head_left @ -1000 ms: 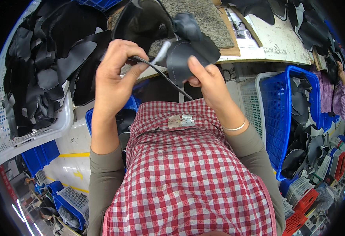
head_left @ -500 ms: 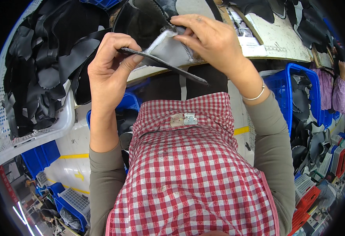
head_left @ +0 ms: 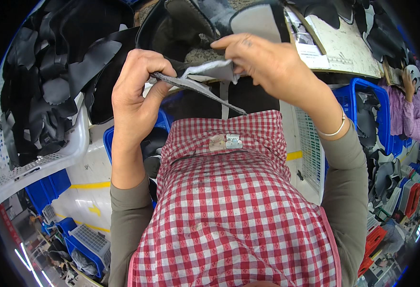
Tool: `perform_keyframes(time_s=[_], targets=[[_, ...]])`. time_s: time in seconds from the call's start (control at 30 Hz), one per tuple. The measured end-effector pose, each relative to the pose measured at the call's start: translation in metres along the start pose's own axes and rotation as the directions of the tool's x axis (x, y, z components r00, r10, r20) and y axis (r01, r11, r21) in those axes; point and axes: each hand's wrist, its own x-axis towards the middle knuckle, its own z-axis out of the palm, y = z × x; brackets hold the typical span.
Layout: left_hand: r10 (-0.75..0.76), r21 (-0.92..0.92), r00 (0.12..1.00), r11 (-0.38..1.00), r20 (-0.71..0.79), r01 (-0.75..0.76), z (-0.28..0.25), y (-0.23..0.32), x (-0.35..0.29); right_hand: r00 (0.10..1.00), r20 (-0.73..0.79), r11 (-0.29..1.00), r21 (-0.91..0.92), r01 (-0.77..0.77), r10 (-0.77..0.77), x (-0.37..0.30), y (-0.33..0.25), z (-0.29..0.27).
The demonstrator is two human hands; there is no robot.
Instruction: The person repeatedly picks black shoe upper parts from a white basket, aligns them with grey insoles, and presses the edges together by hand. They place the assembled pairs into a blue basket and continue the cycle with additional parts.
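My left hand [head_left: 139,93] pinches the end of a black leather-like piece [head_left: 204,91] between thumb and fingers. Seen nearly edge-on, this piece slants down to the right, toward my apron. A pale grey-white lining [head_left: 214,71] rises from it in a fold. The right end of this lining is gripped by my right hand [head_left: 269,62], with the index finger stretched out to the left. Just behind my hands, on the worktable, lie black pieces with grey undersides [head_left: 186,21]. My fingers hide part of where lining and black piece meet.
A white plastic basket [head_left: 78,148] heaped with black cut pieces [head_left: 59,91] stands at the left. On the right are a blue crate [head_left: 356,86] and a white crate [head_left: 310,153]. Paper sheets [head_left: 313,55] lie on the worktable [head_left: 351,52]. Another person's purple sleeve [head_left: 413,115] shows at far right.
My right hand has moved right and toward me, drawing the pale lining sideways. My left hand has come slightly nearer, still pinching the black piece. More of the pieces behind now shows.
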Motion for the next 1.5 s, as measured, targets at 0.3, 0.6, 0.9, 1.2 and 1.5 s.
perform_keyframes(time_s=[0.3,0.6,0.9,1.2,1.5], targets=[[0.126,0.196,0.983,0.969,0.135,-0.151,0.024,0.007,-0.030,0.995,-0.058,0.922,-0.384,0.054,-0.082,-0.026,-0.017,0.029],[0.237,0.333,0.966,0.907,0.102,-0.257,0.029,-0.006,-0.044,0.991,-0.059,0.910,-0.405,0.088,-0.122,-0.038,-0.021,0.043],[0.318,0.349,0.946,0.882,0.058,-0.317,0.031,0.000,-0.042,0.983,-0.047,0.884,-0.446,0.140,-0.180,-0.036,-0.027,0.029],[0.149,0.372,0.982,0.910,0.116,-0.182,0.022,0.007,-0.024,0.981,0.193,0.971,-0.232,0.055,-0.009,-0.027,-0.037,0.005],[0.536,0.713,0.820,0.653,-0.198,-0.255,0.004,0.068,0.070,0.805,-0.382,0.891,0.160,-0.425,0.453,0.023,0.002,-0.013]])
